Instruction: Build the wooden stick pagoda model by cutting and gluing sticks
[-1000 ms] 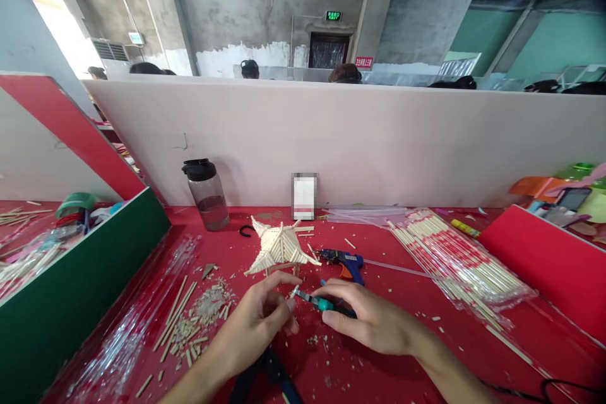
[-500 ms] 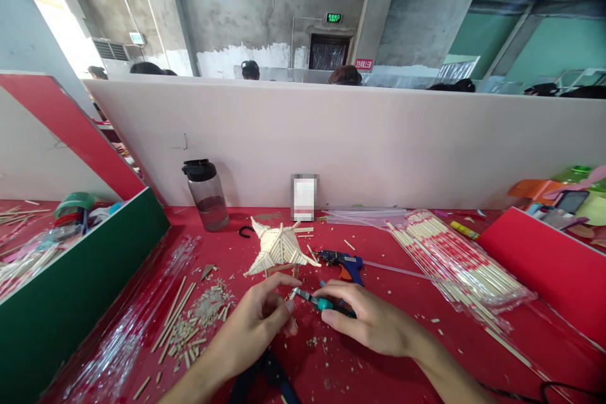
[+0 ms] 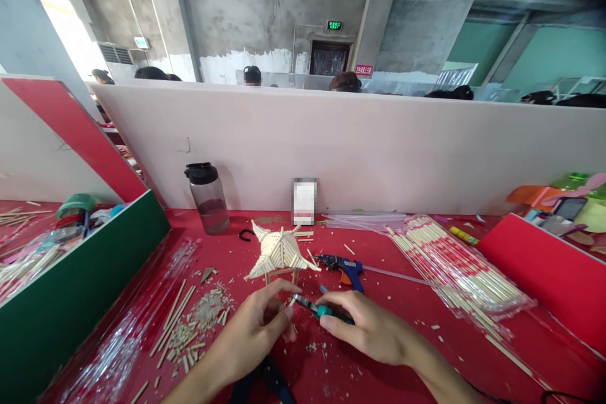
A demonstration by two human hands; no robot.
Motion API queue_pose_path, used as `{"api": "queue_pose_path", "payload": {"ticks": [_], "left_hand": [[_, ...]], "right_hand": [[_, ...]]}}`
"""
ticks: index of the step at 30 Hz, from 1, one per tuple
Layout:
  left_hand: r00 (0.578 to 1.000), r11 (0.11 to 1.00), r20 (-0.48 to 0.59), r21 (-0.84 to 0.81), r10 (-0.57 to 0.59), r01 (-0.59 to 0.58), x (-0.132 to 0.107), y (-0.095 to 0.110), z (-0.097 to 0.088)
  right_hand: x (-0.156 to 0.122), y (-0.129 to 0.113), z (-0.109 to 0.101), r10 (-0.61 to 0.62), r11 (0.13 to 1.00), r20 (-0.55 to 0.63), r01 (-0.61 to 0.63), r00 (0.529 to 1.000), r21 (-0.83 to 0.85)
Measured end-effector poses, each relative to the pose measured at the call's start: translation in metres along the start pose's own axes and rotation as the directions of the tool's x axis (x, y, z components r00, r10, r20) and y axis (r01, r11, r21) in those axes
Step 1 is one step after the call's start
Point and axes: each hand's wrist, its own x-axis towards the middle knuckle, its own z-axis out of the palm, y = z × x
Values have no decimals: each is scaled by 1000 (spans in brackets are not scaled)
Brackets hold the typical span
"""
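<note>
Left hand (image 3: 260, 323): thumb and fingers pinching a small pale stick piece (image 3: 293, 301). Right hand (image 3: 369, 328): fingers curled around a teal-and-black hand tool (image 3: 323, 310), its metal tip at the piece, beside the left fingertips. A star-roofed stick model (image 3: 281, 251) stands just beyond the left hand. A blue glue gun (image 3: 348, 264) lies beyond the right; wood offcuts (image 3: 192, 331) lie left of the left hand.
</note>
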Motion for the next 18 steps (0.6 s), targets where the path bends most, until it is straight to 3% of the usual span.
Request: {"api": "queue_pose_path", "payload": {"ticks": [11, 18], "left_hand": [[998, 980, -21, 192, 51, -46, 0, 1, -5], [994, 944, -24, 317, 106, -93, -5, 10, -11]], "right_hand": [[1, -3, 15, -5, 993, -66, -2, 998, -115], [-2, -3, 20, 24, 993, -22, -27, 999, -118]]}}
